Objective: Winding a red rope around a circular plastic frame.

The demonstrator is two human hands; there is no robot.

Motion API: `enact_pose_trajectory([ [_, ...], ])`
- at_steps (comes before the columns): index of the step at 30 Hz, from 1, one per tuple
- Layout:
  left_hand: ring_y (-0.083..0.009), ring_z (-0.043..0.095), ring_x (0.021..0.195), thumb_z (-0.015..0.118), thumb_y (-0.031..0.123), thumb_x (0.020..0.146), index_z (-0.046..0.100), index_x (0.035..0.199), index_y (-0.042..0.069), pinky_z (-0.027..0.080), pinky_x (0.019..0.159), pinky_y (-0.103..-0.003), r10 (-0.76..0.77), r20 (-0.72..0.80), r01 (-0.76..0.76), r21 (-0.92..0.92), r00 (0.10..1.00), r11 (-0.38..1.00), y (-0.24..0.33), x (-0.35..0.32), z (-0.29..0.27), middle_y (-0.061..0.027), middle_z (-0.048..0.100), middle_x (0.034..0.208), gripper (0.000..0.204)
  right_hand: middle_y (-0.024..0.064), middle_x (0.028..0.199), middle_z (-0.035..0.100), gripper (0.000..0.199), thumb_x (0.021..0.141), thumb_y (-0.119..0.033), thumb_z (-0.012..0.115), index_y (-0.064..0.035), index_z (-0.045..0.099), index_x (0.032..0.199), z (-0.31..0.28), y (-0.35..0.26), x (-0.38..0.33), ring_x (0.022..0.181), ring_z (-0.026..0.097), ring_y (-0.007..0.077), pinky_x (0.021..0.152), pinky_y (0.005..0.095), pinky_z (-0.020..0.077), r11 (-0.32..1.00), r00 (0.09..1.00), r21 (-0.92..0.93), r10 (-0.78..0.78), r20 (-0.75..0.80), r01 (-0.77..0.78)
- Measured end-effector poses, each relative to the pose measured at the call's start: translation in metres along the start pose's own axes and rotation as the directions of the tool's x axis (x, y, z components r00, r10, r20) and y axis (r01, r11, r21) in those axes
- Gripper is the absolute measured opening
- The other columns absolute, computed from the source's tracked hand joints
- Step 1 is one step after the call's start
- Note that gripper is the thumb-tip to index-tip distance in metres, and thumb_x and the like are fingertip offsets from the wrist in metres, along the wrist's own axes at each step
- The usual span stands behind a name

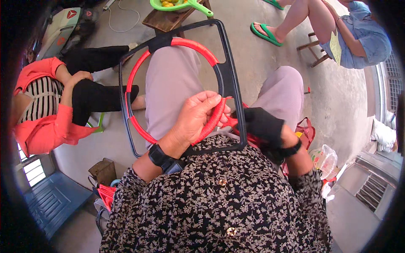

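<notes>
Your left hand (198, 116) clamps the stiff, light black frame (231, 80) at five o'clock; gloved right hand (263, 126) pinches the soft red cord (231, 121)

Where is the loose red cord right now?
In the head view, the loose red cord runs right of centre from the wrapped ring on the black frame to the gloved right hand, just beside the left hand gripping the ring.

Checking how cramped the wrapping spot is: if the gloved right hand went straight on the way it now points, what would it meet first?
The right hand points toward the person's left, so it would likely first meet the black frame bar beside it, then the left hand gripping the red-wrapped ring. Depth is unclear.
</notes>
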State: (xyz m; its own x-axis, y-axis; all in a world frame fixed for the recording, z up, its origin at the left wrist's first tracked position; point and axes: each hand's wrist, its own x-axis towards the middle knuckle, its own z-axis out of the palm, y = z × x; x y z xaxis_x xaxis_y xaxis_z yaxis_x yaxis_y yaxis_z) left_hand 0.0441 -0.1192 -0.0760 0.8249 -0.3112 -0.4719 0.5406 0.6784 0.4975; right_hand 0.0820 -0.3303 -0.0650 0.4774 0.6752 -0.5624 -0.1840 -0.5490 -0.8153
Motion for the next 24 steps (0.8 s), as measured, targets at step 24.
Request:
enact_pose_trajectory([
  [24, -0.0244, 0.063, 0.061, 0.041, 0.049, 0.092, 0.052, 0.112, 0.003, 0.053, 0.050, -0.033, -0.018, -0.090, 0.016, -0.024, 0.996, 1.000, 0.001, -0.014, 0.005, -0.0160, 0.063, 0.082, 0.051, 0.0119, 0.126, 0.051, 0.066, 0.063, -0.012, 0.075, -0.0065, 0.049, 0.124, -0.010, -0.041, 0.041, 0.120, 0.045, 0.0251, 0.098, 0.0398, 0.0382, 0.700, 0.566, -0.547, -0.705, -0.428, 0.458],
])
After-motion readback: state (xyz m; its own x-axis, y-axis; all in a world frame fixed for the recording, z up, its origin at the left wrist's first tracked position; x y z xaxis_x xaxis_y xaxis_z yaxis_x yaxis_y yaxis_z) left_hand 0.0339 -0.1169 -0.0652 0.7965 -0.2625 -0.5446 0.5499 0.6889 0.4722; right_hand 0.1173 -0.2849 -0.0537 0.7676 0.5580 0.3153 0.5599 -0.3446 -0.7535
